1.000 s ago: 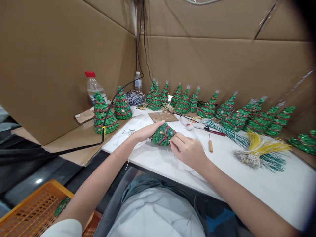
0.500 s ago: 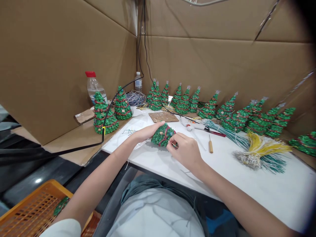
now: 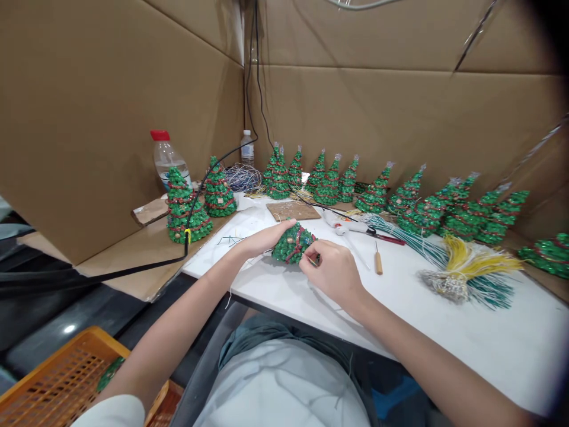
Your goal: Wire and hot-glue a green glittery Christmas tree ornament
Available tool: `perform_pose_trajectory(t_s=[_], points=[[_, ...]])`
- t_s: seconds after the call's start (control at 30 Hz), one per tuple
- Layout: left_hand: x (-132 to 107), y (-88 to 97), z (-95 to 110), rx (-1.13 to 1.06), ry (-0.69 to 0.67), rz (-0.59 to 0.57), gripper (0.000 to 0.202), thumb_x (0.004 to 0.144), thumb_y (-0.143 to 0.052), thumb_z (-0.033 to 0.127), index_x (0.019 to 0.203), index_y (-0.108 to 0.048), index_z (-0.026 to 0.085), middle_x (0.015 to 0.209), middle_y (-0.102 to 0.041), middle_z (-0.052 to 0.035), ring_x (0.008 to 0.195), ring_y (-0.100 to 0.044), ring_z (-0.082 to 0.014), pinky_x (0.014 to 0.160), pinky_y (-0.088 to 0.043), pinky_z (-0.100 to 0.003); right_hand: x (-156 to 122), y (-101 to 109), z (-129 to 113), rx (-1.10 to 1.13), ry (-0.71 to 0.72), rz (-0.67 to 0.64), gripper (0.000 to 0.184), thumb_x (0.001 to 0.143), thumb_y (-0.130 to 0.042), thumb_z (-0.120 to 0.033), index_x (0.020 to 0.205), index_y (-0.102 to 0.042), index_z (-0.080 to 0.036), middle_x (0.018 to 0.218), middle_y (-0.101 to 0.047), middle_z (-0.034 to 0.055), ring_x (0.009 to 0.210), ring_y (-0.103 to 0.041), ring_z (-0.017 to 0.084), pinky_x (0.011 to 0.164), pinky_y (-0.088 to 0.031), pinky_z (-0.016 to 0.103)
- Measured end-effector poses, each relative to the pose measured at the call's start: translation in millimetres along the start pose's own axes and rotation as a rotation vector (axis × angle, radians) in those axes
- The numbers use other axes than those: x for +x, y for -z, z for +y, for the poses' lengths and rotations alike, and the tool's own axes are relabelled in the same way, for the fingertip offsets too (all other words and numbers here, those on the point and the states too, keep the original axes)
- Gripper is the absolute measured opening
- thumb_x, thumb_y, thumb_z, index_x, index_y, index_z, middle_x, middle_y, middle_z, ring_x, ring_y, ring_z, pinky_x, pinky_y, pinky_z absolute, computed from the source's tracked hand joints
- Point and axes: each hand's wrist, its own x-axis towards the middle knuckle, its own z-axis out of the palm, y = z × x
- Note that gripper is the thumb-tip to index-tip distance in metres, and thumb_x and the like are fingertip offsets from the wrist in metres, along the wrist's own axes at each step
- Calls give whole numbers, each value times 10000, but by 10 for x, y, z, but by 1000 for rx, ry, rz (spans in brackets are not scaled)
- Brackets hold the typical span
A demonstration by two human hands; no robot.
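Note:
A small green beaded tree point(image 3: 292, 242) with red garland lies on its side on the white table point(image 3: 466, 332). My left hand point(image 3: 262, 238) cups its base and far side, fingers curled over the top. My right hand point(image 3: 331, 271) is at the tree's tip end, thumb and forefinger pinched on a thin wire or pin that touches the tree. What exactly the pinch holds is too small to name.
Several finished green trees point(image 3: 376, 193) stand in a row along the cardboard wall; two more point(image 3: 182, 207) stand left by a water bottle point(image 3: 165, 155). A glue gun point(image 3: 344, 224), an awl point(image 3: 377, 261), bundled green and yellow wires point(image 3: 462, 267), a black cable point(image 3: 133, 270), and an orange crate point(image 3: 48, 385) are nearby.
My right hand shifted slightly left toward the tree's tip and tightened into a pinch. The left hand and tree stayed in place.

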Motion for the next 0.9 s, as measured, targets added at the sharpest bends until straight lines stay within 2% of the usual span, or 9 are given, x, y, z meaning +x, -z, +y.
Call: perform_pose_trajectory(t_s=[0.13, 0.33, 0.53, 0.7, 0.9], points=[[7, 8, -12, 1, -22, -13, 416, 792, -510, 551, 834, -635, 156, 892, -720, -37, 881, -618, -193, 836, -459, -296, -19, 47, 7, -17, -36, -19, 105, 681, -551, -212, 583, -584, -191, 582, -626, 13, 541, -551, 155, 548, -353, 261], [-11, -8, -6, 4, -34, -42, 406, 789, -504, 541, 798, -639, 157, 890, -723, -38, 890, -616, -197, 855, -451, -298, -26, 53, 5, 46, 73, -30, 170, 750, -502, -185, 590, -561, -180, 587, -596, 13, 527, -512, 128, 542, -354, 240], [-10, -15, -2, 6, -40, -45, 422, 782, -506, 548, 808, -647, 150, 887, -725, -39, 887, -620, -201, 848, -454, -301, -11, 34, 22, 93, 96, -39, 169, 764, -485, -158, 609, -549, -178, 589, -568, 10, 527, -493, 121, 541, -352, 234], [-1, -6, -12, 27, -40, 0, 421, 785, -517, 547, 827, -651, 150, 913, -723, -34, 888, -617, -191, 841, -454, -286, 2, 59, 51, 107, 71, -61, 167, 743, -489, -146, 589, -542, -181, 578, -559, 5, 517, -482, 116, 528, -340, 229], [-4, 30, 29, -69, 85, -114, 458, 792, -488, 588, 809, -649, 160, 742, -696, -26, 766, -619, -171, 788, -458, -279, 3, 90, 86, 91, 36, -78, 153, 723, -500, -147, 581, -544, -182, 583, -560, -3, 521, -476, 114, 535, -329, 234]])
